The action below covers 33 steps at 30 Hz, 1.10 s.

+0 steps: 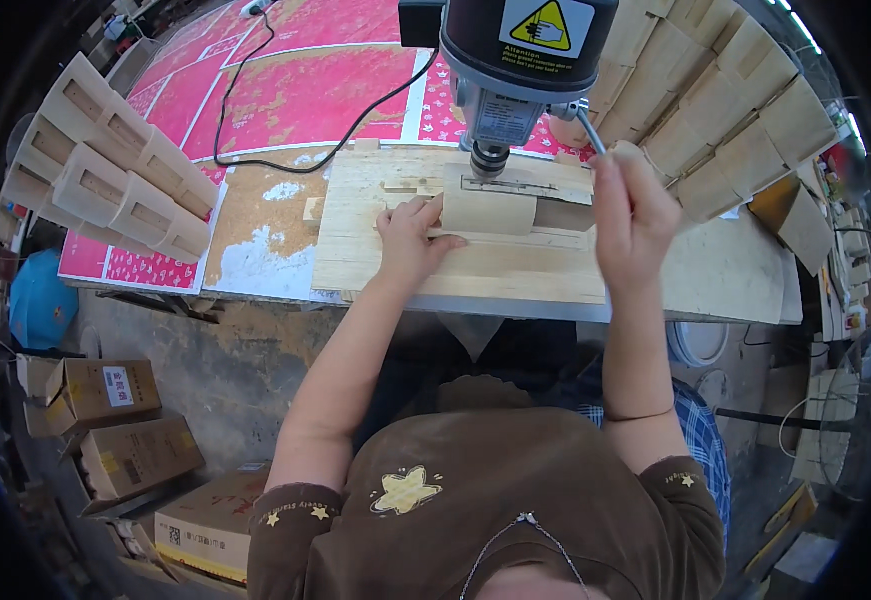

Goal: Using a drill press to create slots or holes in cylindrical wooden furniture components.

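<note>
Brown-sleeved arms reach to the drill press: left hand presses the wooden block (long axis sideways) directly beneath its chuck, right hand clenches the feed lever just right.

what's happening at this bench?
A person sits at a drill press. The left hand presses a wooden block down on a wooden jig board, right under the chuck. The right hand grips the feed lever. The bit's contact with the block can't be made out. Stacks of similar wooden pieces sit on both sides.
</note>
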Motion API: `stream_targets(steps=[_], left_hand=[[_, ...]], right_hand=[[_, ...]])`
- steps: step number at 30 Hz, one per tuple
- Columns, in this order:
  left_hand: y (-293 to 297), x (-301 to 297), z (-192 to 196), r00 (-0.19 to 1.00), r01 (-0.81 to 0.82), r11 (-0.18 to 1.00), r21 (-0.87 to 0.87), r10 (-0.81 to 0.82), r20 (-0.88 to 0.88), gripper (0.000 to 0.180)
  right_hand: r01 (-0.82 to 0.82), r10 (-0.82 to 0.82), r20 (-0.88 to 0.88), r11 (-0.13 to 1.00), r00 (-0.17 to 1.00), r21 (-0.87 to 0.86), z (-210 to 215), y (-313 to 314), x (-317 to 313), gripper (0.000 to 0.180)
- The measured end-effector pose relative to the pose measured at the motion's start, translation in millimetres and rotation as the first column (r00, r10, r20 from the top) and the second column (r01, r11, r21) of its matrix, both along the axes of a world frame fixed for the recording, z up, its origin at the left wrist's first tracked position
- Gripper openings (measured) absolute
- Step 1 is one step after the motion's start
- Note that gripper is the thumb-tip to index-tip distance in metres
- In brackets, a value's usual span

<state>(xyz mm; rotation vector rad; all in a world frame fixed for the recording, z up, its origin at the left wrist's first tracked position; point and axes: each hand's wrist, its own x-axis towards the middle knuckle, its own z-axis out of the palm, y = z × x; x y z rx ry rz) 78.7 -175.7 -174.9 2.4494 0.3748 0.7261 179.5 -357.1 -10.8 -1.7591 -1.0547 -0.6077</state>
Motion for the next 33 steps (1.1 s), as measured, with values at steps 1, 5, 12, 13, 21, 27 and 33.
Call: stream_targets(steps=[1, 5, 12, 13, 21, 27, 33], left_hand=[[-1.4, 1.0, 1.4, 1.000, 0.008, 1.000, -0.001, -0.008, -0.003, 0.060], [-1.5, 5.3, 3.8, 1.000, 0.022, 1.000, -0.007, -0.022, -0.017, 0.058], [-2.5, 3.4, 2.8, 0.999, 0.003, 1.000, -0.003, -0.004, -0.039, 0.059], [-3.4, 3.2, 4.2, 0.999, 0.003, 1.000, -0.003, -0.004, -0.037, 0.059], [-0.6, 5.5, 14.2, 0.990, 0.004, 0.975, -0.223, -0.035, -0.136, 0.052], [-3.1, 4.8, 12.1, 0.999, -0.001, 0.972, -0.234, -0.009, -0.040, 0.049], [4.5, 8.1, 10.1, 0.994, 0.067, 0.984, -0.167, -0.051, 0.101, 0.040]], right_hand=[[0.002, -0.003, 0.020, 0.998, 1.000, 0.058, -10.1, 0.7, -3.9, 0.014], [0.013, -0.036, 0.184, 0.992, 0.982, 0.127, -69.2, 8.1, 8.0, 0.002], [-0.028, 0.005, 0.203, 0.994, 0.979, 0.110, -66.6, 8.8, 16.9, 0.004], [-0.047, 0.014, 0.215, 0.987, 0.977, 0.151, -49.3, 6.9, 14.5, 0.005], [0.072, -0.074, 0.002, 0.979, 0.997, 0.189, 78.3, 55.5, 68.2, 0.030], [0.112, -0.116, 0.129, 0.993, 0.985, 0.041, 46.3, 38.8, 92.9, 0.020], [-0.051, 0.024, -0.053, 0.804, 0.998, -0.593, -88.4, -24.4, 71.4, 0.028]])
